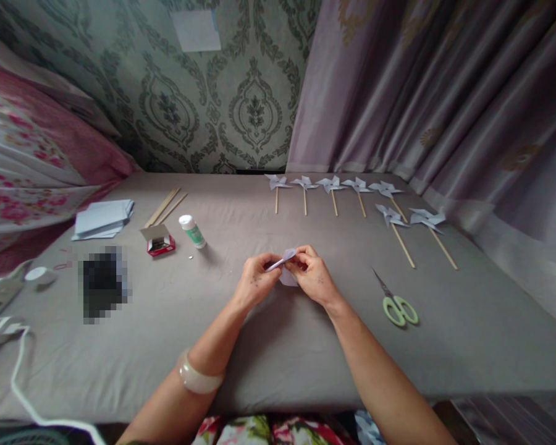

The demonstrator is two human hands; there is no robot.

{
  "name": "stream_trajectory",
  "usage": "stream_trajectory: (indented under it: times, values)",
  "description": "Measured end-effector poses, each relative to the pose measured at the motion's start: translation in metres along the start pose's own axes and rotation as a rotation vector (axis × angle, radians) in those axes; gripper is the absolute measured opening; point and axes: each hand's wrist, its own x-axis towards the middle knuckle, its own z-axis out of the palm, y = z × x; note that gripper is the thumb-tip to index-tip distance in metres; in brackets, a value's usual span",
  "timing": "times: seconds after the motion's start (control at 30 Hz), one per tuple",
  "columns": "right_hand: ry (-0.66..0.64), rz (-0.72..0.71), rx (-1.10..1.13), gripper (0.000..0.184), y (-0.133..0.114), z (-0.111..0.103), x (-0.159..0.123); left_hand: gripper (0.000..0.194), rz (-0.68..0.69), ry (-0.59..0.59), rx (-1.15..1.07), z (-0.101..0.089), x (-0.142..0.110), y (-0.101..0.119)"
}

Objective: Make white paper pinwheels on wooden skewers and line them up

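Near the middle of the cloth-covered table, my left hand (258,278) and my right hand (311,272) come together around a small white paper piece (288,275). Both pinch it between thumb and fingers. Part of the paper is folded or curled over, and its lower flap hangs below my fingertips. My fingers hide its centre, so its full shape cannot be made out. A pale bangle circles my left forearm. To the right of my hands lie scissors (398,309) with green handles, their blades pointing away from me.
Several paper pinwheels (332,184) on wooden sticks lie along the back right. At left are a glue stick (194,233), a small red box (161,246), loose wooden sticks (164,207), a paper stack (102,217), a blurred dark object (102,281) and a power strip (0,293) with a white cable.
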Motion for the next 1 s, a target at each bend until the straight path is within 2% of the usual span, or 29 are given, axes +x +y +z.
stream_trajectory:
  times: [0.33,0.53,0.83,1.0]
  values:
    - [-0.041,-0.015,-0.034,0.012,0.0001,-0.0034,0.0004,0.022,0.009,-0.027,-0.020,0.0013,0.0020,-0.0088]
    - [-0.026,-0.074,-0.112,0.010,-0.0023,-0.0049,0.0004,0.020,-0.031,-0.007,-0.027,0.0023,0.0013,-0.0032]
    - [-0.052,0.072,0.034,0.013,0.0005,-0.0043,0.0010,0.022,-0.034,-0.001,-0.076,0.0054,0.0015,-0.0046]
    - [-0.054,-0.034,-0.073,0.013,-0.0030,-0.0068,0.0015,0.021,-0.034,-0.012,-0.059,0.0042,0.0022,-0.0058]
